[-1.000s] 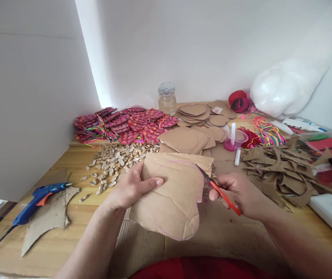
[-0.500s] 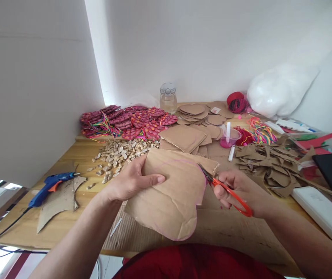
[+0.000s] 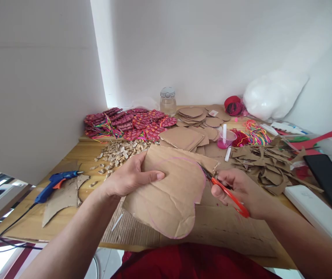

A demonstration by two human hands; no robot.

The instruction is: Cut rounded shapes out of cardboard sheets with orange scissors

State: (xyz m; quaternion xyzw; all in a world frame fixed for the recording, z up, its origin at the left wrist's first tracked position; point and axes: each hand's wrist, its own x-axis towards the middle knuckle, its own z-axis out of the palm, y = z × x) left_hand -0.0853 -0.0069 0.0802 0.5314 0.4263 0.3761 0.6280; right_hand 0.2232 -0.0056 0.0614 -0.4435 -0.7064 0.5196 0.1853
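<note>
My left hand point(image 3: 134, 174) grips a piece of brown cardboard point(image 3: 171, 193) by its left side, thumb on top and fingers hidden underneath. A pink curved line is drawn on the cardboard, and its lower right edge is cut to a rounded lobe along that line. In my right hand point(image 3: 235, 190) is a pair of scissors point(image 3: 230, 193) with orange-red handles. Their blades sit at the upper right edge of the cardboard, on the pink line, with a strip standing partly cut beyond them.
Peanut shells point(image 3: 122, 153) and pink patterned pieces point(image 3: 142, 124) lie behind my left hand. A blue glue gun point(image 3: 55, 184) rests at left. Cut cardboard shapes point(image 3: 183, 137) are stacked behind. Cardboard scraps point(image 3: 264, 162), a phone point(image 3: 327, 180) and a white power strip point(image 3: 314, 209) are at right.
The view has shifted slightly. Both hands keep their holds on the cardboard and scissors, and the blades stay at nearly the same spot on the line.
</note>
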